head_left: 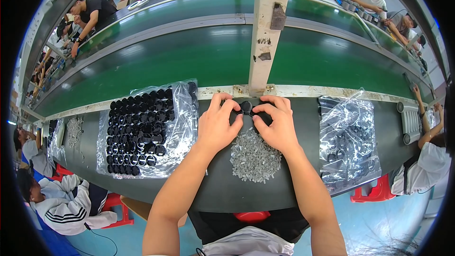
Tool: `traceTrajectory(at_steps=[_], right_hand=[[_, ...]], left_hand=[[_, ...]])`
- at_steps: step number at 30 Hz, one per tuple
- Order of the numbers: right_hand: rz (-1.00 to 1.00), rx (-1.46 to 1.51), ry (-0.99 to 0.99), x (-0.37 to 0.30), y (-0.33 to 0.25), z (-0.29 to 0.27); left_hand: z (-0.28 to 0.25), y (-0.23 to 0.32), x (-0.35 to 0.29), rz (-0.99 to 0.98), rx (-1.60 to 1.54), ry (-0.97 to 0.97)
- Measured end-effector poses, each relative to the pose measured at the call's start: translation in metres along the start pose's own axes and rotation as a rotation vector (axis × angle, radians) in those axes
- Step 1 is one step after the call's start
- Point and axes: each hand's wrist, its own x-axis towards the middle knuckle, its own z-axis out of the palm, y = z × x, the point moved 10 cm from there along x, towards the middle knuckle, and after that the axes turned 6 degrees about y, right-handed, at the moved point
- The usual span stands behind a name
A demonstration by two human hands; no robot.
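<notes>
Landmark: pale upright post (pixel 265 28) at the far edge of the dark grey worktable (pixel 246 194).
Bag of caps (pixel 142 130): left of the post, clear crinkled plastic, glossy black round caps in rows.
Left hand (pixel 219 125): just before the post, fingers curled, tips pinching the round black cap (pixel 245 107).
Round black cap: below the post foot, between both hands, flat face up; round, so no long axis.
Small clear parts (pixel 255 157): a loose greyish pile, nearer the person than the cap.
Right hand (pixel 277 123): fingers bent, tips on the same cap.
Second bag (pixel 348 142): right of the post, clear plastic, dark parts inside.

Two clear bags (pixel 348 142) of black parts – one pile of pins (pixel 255 157).
</notes>
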Motion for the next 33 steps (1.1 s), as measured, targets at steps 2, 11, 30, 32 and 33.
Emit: traceTrajectory(at_steps=[2,11,30,32,33], right_hand=[[-0.002,0.000,0.004,0.000,0.000,0.000],[-0.012,-0.003,0.045,0.001,0.004,-0.001],[-0.077,0.057,0.101,0.009,-0.004,-0.016],[-0.101,0.104,0.133,0.010,-0.009,-0.017],[-0.124,0.110,0.145,0.009,-0.013,-0.017]], left_hand=[[0.000,0.000,0.000,0.005,-0.002,0.002],[0.000,-0.001,0.000,0.016,-0.025,0.020],[-0.007,-0.014,0.003,0.027,-0.107,0.132],[-0.006,-0.018,0.004,0.014,-0.094,0.127],[-0.005,-0.020,0.004,0.001,-0.083,0.121]])
